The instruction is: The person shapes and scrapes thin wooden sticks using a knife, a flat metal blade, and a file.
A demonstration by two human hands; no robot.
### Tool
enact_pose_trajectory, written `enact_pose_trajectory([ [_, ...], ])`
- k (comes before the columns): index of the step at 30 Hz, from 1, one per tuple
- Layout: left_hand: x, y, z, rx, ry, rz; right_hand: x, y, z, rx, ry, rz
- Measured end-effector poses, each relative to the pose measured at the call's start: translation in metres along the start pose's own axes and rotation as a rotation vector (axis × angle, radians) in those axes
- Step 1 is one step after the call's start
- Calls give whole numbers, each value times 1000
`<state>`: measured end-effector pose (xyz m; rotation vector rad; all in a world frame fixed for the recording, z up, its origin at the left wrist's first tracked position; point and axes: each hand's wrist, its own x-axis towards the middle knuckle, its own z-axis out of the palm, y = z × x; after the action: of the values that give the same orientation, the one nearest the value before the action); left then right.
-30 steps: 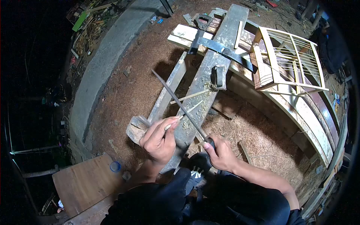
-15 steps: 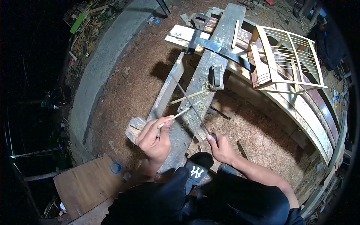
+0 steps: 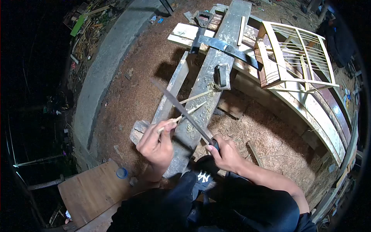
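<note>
My left hand [image 3: 156, 149] pinches a thin pale wooden stick [image 3: 199, 106], which slants up and right over the plank. In my right hand [image 3: 228, 154] is a knife [image 3: 181, 108] with a long narrow blade and a dark handle. Its blade points up and left, crossing over the stick just beyond my left fingers; whether the two touch I cannot tell. Beneath them runs a long grey plank [image 3: 210, 67] strewn with shavings [image 3: 191, 129]. Another thin stick [image 3: 197, 96] lies across the plank, close to a dark ridged block [image 3: 223, 77].
Farther up are a handsaw [image 3: 202, 25] and a long flat metal piece [image 3: 228, 49] lying across the plank. A wooden frame with thin bars [image 3: 297, 58] stands at right on a curved pale board [image 3: 317, 127]. A brown wooden panel [image 3: 92, 189] and blue ring-shaped item [image 3: 121, 173] lie lower left.
The knife has swung left and its blade now appears broader, crossing the stick nearer my left hand. My right hand has shifted slightly up and left. The left hand keeps its pinch on the stick.
</note>
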<state>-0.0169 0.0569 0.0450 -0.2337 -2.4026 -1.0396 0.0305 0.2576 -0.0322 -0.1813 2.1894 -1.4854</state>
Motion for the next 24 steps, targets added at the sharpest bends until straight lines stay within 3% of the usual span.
enact_pose_trajectory([
  [3,0,3,0,-40,-10,-33,3,16,9,104,33,163],
  [7,3,-1,-1,-54,-30,-21,4,0,-1,3,81,177],
  [9,2,0,2,-36,-37,-31,0,2,-4,28,-18,197],
  [11,-4,1,2,5,-45,58,-10,17,4,9,21,-178],
  [13,-4,1,-1,2,-38,38,-4,22,8,98,34,-83],
  [15,0,1,1,-19,-21,6,5,20,-6,24,3,215],
  [17,2,6,-1,39,-53,-8,-2,20,2,2,14,224],
  [19,2,7,2,22,-23,1,-10,21,6,13,15,-38],
  [21,-1,6,1,20,-26,-16,-8,34,11,-23,44,-122],
  [23,0,3,-1,-32,-13,-112,6,34,5,107,13,438],
  [24,0,2,-1,-37,-14,-104,11,43,1,-14,92,313],
])
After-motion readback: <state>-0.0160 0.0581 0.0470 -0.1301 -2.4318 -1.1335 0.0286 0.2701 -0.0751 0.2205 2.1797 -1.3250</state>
